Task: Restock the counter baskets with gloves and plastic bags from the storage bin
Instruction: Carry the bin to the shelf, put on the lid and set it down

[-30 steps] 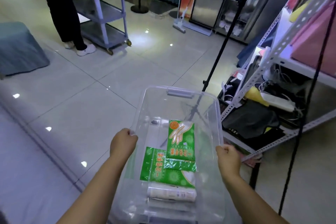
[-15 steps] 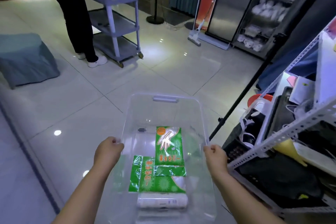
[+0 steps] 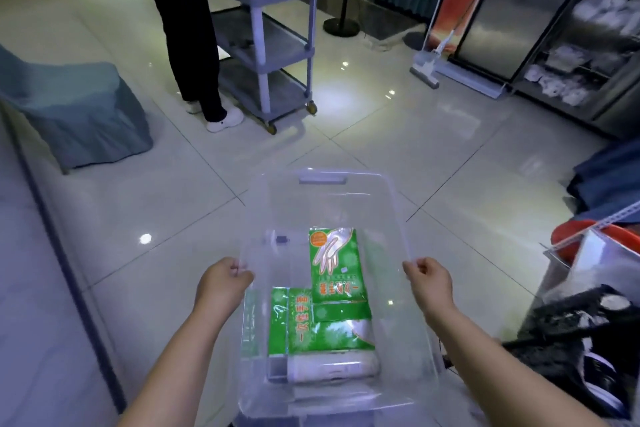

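Note:
I carry a clear plastic storage bin in front of me above the tiled floor. My left hand grips its left rim and my right hand grips its right rim. Inside lie two green packs of gloves: one lengthwise with a hand printed on it, the other crosswise under its near end. A white roll of plastic bags lies at the bin's near end. No counter baskets are in view.
A person in black trousers stands at a grey three-shelf cart ahead on the left. A covered chair is at the left. Glass-door cabinets and a mop stand far right; metal shelving with clutter is close on my right.
The view has swung left, away from the metal shelving and a black tripod pole. The bin stays in both hands, and the cart and person now appear closer and more central.

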The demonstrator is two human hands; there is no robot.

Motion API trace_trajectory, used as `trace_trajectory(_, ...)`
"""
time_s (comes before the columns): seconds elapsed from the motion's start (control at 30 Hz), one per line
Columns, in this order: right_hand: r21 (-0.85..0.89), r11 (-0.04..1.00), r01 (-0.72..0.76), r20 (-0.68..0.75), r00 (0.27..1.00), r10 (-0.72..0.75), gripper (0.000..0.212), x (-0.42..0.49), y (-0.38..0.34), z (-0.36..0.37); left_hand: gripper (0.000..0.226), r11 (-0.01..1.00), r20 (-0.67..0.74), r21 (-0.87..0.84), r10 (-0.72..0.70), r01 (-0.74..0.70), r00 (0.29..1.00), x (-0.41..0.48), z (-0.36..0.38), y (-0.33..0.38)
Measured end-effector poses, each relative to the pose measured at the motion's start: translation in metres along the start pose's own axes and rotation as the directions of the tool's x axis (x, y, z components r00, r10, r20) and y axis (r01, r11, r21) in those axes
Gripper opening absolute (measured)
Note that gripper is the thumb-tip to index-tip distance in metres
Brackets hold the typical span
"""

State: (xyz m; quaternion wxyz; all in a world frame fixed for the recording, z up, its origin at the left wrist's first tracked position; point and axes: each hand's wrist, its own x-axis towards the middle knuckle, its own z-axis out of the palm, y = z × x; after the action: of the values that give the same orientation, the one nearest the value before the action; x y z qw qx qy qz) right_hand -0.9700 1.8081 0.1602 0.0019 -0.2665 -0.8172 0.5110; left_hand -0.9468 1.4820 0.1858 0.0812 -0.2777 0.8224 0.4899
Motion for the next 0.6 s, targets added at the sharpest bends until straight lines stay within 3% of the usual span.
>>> trace_trajectory(0.13,0.017,0.999,-0.029,-0.017,0.999,0.029,0.018,0.042,-0.037,0.042,0.021,0.997,0.008,0.079,0.009,-0.010,1.000,0.075,-0.020,0.037)
trace_trajectory(0.27,0.085,0.993,-0.077,-0.072,0.994,0.083,0.023,0.089,-0.055,0.057,0.005,0.989,0.023,0.132,0.065,-0.068,0.998,0.138,-0.006,0.087)
trace_trajectory(0.6,0.195,0.967,-0.164,-0.252,0.944,0.211,0.021,0.242,-0.044,-0.012,0.018,0.974,0.255,0.150,0.127,-0.169,0.959,0.237,0.136,0.220)
